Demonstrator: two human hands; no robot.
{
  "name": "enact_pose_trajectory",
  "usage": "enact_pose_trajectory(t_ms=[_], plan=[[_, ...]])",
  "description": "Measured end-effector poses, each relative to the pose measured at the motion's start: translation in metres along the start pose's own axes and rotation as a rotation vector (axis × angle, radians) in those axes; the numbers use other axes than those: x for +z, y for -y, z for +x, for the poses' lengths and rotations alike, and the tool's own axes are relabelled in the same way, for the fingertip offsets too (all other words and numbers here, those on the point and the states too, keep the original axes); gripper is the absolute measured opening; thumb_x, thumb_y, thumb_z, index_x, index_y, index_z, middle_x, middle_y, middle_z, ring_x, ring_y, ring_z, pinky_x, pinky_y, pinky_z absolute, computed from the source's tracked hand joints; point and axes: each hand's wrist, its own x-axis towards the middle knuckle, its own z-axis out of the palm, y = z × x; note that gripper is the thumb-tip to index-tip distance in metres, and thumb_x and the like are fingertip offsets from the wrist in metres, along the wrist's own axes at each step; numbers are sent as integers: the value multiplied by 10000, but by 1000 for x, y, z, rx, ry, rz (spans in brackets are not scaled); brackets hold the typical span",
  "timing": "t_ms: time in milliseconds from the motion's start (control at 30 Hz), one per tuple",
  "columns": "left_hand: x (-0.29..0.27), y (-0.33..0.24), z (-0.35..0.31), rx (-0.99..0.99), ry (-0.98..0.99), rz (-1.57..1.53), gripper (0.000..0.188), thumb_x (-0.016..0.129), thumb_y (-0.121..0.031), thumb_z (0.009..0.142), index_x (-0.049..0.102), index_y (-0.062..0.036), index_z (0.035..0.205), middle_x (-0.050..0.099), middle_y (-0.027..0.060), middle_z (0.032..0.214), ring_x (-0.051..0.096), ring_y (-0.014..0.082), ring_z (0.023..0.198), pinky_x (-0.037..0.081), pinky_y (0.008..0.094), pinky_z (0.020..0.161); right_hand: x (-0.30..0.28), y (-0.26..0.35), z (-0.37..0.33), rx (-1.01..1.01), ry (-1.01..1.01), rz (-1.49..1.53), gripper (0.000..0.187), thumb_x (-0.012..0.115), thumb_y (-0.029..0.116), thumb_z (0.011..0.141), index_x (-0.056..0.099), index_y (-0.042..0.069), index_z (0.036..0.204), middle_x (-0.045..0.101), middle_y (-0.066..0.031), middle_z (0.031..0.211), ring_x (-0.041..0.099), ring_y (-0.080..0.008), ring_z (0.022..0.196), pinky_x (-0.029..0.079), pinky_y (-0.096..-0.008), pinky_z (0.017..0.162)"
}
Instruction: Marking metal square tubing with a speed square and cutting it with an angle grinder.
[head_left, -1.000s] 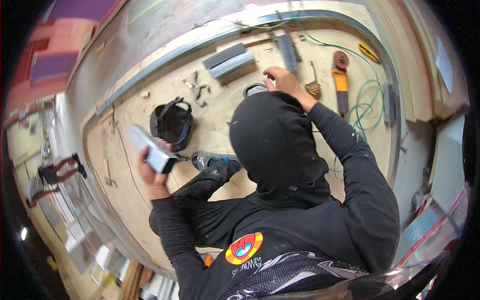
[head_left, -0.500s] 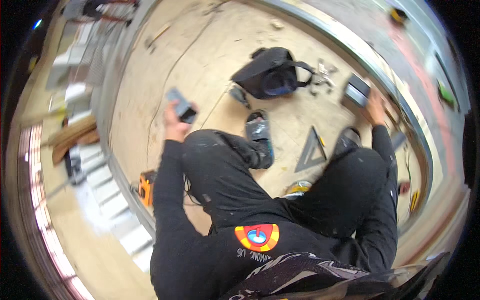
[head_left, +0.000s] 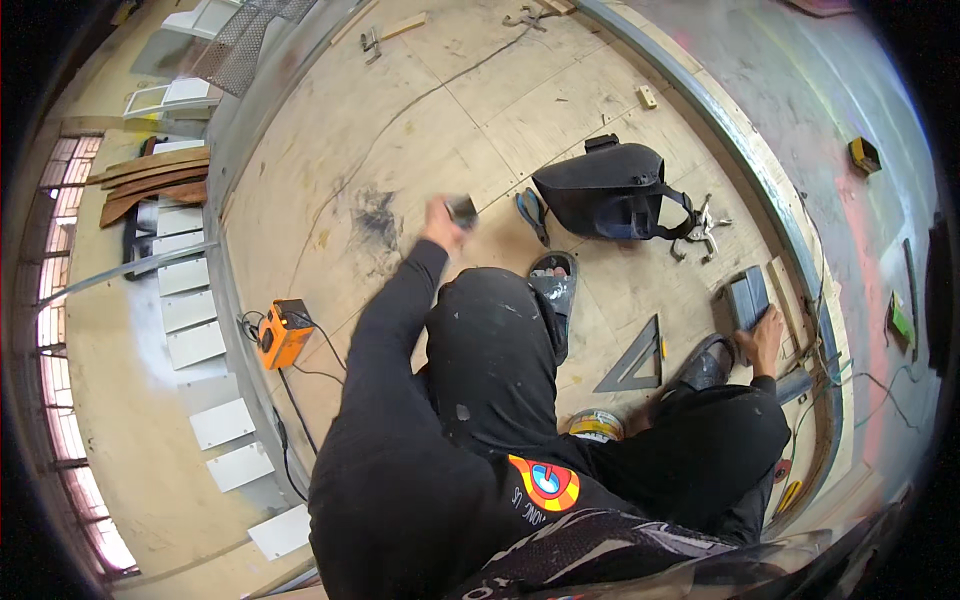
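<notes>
My left hand point(head_left: 441, 224) is closed around a short grey piece of rectangular tube point(head_left: 461, 210) with a dark end, held over the floor and smeared by motion. Off to the right, my right hand point(head_left: 762, 341) grips the near end of grey metal tube pieces point(head_left: 746, 298) lying side by side next to the frame edge. A black welding helmet point(head_left: 605, 190) lies between my hands, with blue-handled pliers point(head_left: 533, 216) at its left side. Closer to my right foot is a grey set square point(head_left: 636, 362).
Metal clamps point(head_left: 703, 232) lie right of the helmet. An orange box-shaped device point(head_left: 284, 334) with cables stands at the left. Near my legs is a can point(head_left: 596, 425). A raised metal frame point(head_left: 745, 120) borders the floor, with white panels point(head_left: 195, 345) beyond it at left.
My left hand, still holding the tube piece, has swung right, toward the pliers. My right hand stays at the tube pieces. The whole view has shifted with my head.
</notes>
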Motion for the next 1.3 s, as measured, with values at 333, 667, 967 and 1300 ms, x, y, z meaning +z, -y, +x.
enact_pose_trajectory(t_ms=[333, 667, 967, 1300], plan=[[152, -131, -140, 613, 402, 911, 541, 576, -441, 973, 531, -81, 1375, 617, 128, 1273, 605, 242, 1191, 459, 454, 1053, -37, 44, -14, 21, -198, 443, 960, 834, 294, 629, 412, -47, 1421, 530, -270, 1314, 524, -453, 1207, 441, -467, 1029], [270, 98, -342, 868, 1584, 1809, 896, 846, -467, 799, 448, 1, 1451, 603, 238, 1287, 587, 302, 1222, 522, 385, 984, -199, 67, -29, -207, -251, 1170, 955, 806, 266, 728, 334, -19, 1508, 528, -212, 1396, 548, -322, 1277, 480, -436, 1048], [281, 120, -295, 837, 1705, 1431, 652, 632, -419, 929, 480, -10, 1414, 563, 119, 1377, 545, 255, 1285, 458, 406, 1064, -301, 196, -63, -774, -178, 1553, 787, 754, 522, 860, 548, -70, 1335, 642, -199, 1265, 602, -273, 1154, 465, -379, 1018], [255, 154, -351, 111, 1393, 989, 785, 602, -563, 883, 463, 7, 1405, 619, 215, 1260, 620, 334, 1167, 493, 473, 1026, -242, 157, -80, -529, -113, 1133, 760, 441, 631, 1009, 620, -67, 1251, 701, -246, 1145, 680, -345, 1015, 510, -436, 894]])
